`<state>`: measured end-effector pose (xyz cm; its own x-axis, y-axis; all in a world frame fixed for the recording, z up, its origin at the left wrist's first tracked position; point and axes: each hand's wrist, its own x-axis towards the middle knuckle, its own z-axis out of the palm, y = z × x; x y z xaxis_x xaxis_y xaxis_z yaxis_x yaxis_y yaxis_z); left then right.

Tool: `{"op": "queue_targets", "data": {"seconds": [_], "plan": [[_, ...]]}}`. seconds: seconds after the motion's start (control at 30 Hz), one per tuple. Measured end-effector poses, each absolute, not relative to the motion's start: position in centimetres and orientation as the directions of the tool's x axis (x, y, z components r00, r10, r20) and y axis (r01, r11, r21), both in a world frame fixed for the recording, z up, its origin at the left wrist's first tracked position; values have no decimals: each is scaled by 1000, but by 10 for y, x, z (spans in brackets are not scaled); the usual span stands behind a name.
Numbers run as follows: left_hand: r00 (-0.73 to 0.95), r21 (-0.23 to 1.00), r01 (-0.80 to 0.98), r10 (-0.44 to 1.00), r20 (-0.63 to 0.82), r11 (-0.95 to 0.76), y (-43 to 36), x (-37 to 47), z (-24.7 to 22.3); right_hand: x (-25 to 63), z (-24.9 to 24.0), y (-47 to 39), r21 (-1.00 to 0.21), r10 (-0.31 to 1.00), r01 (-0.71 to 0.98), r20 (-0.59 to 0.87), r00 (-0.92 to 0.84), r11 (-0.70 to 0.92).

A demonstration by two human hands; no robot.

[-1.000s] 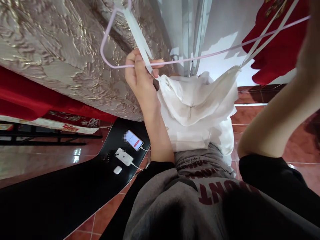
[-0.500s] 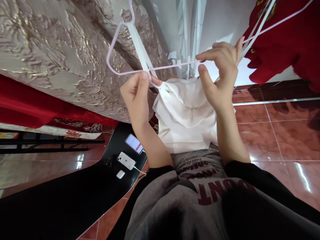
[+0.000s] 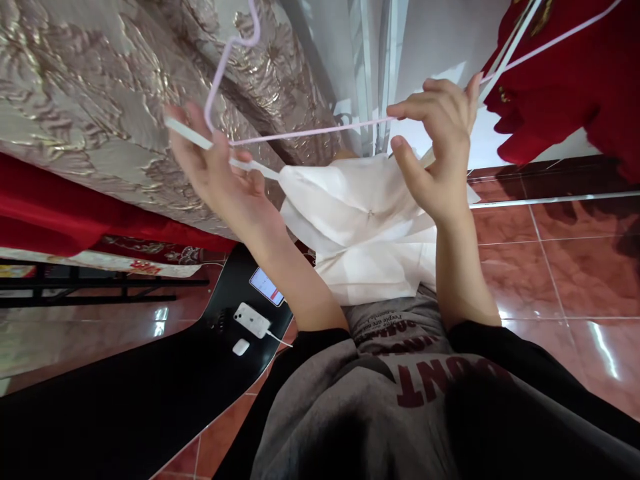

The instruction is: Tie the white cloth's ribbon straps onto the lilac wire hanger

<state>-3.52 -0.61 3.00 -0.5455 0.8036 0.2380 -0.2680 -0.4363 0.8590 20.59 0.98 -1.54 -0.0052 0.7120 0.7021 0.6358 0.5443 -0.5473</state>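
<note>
Spread fingers of the left hand carried a strap stretched across them, unclenched; the right hand was open too, its thumb apart from the hanger, whose bar met the index fingertip and passed behind the fingers. How firmly those fingers bore on it could not be told.

Beyond the left arm hung the patterned cloth, and below it the black bench ran from the lower left up toward that arm. Tiled floor showed at the right, under red cloth.

Upside down across the grey shirt stood "DONT" in dark red, with smaller print above it, of which "People are" could be read.

White and creased, the garment hung between the forearms, just in front of the shirt, its opening edge upward and the strap running from its upper left corner to the left hand.

Above the garment, the hanger lay with its long axis from left to right, rising gently to the upper right; at the left its frame bent up toward the top edge.

On the bench, the lit phone showed a red button and writing too small to read. Beside it lay a white phone bearing the Apple logo, then a small white case.
</note>
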Motion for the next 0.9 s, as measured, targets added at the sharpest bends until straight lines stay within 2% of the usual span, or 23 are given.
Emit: {"op": "queue_targets", "data": {"seconds": [0.1,0.23,0.27,0.33,0.4,0.47,0.53,0.73,0.83,0.9], "plan": [[-396,910,-264,896,200,-320,-4,-26,19,200,-7,0,-552,735,637,677,-35,538],[-283,826,-317,878,386,-466,-6,-6,19,198,13,-22,-534,696,559,709,-112,634],[-275,800,-348,869,411,-488,-6,-2,19,202,16,-25,-506,630,524,773,-78,685],[-258,778,-394,871,417,-489,-5,2,20,214,16,-25,-459,473,485,875,102,745],[-260,791,-393,882,393,-468,-4,3,21,231,8,-18,-496,405,472,868,287,729],[-287,817,-363,888,360,-449,-3,2,21,247,-5,-7,-598,478,419,800,362,683],[-330,826,-347,882,336,-444,-3,3,23,257,-15,-1,-633,518,368,772,369,681],[-349,816,-387,887,302,-430,-3,5,26,251,-11,-7,-648,603,424,756,254,633],[-356,832,-415,907,223,-368,0,1,21,244,-2,-7,-593,597,404,791,132,696],[-344,840,-401,910,233,-366,6,-3,14,238,5,-8,-601,604,366,788,122,710]]}}
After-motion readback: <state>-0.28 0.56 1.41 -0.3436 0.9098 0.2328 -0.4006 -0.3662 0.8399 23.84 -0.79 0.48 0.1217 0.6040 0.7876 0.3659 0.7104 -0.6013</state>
